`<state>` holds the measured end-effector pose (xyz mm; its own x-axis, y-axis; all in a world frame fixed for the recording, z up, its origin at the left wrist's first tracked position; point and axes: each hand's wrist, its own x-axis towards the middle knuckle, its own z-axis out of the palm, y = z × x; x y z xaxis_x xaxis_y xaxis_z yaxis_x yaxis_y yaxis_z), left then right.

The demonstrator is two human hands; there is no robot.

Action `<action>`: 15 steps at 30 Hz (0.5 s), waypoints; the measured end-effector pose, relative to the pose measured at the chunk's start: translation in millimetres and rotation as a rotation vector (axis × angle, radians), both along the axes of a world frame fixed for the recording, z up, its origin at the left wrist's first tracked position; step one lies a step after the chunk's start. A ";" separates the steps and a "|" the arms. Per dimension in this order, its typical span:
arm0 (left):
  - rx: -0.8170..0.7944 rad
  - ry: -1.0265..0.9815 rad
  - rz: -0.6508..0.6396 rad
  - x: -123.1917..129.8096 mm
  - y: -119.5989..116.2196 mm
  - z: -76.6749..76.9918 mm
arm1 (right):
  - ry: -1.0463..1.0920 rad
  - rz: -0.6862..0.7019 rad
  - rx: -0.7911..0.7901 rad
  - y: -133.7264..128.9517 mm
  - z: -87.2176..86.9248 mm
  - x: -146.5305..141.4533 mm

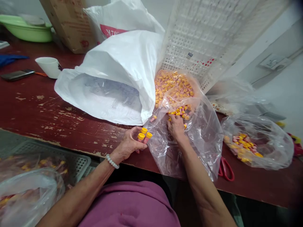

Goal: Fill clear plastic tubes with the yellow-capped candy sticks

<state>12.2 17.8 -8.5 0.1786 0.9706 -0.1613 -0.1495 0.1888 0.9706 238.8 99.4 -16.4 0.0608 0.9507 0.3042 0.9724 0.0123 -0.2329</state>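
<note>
Person at a worn red table [28,101] — left hand [131,144] clamping yellow-capped tubes [140,137], right hand [175,126] touching a heap.
Left forearm is slanting in from lower left, pale bead bracelet [112,161] circling the wrist; fingers and thumb are closing around at least three tubes, caps up, near the table's front edge. Right forearm is angling in from lower right, palm facing down, fingertips bending among the heaped tubes [175,86] in a clear plastic bag [201,151] beside a white sack [127,60] — whether they are gripping one, cannot tell.
</note>
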 end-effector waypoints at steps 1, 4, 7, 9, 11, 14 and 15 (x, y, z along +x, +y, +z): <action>-0.001 -0.012 -0.002 0.1 -1.1 -0.3 | -0.055 -0.023 -0.064 8.0 -3.5 6.0; -0.006 -0.023 -0.014 0.4 -4.0 1.8 | -0.011 -0.019 -0.109 13.3 -5.4 12.0; -0.003 -0.011 -0.024 3.1 -5.6 6.2 | 0.394 0.057 0.014 -5.8 9.4 -1.0; 0.012 -0.021 -0.028 6.9 -6.2 7.7 | 0.738 0.176 0.086 -27.6 24.5 -20.2; 0.059 -0.027 -0.047 10.8 -6.8 7.1 | 0.949 0.298 0.111 -51.0 37.7 -43.6; 0.179 0.022 -0.108 13.0 -7.8 4.4 | 0.920 0.407 0.145 -77.7 46.7 -71.4; 0.220 0.055 -0.123 12.5 -8.1 3.7 | 0.848 0.436 0.158 -82.9 46.8 -76.4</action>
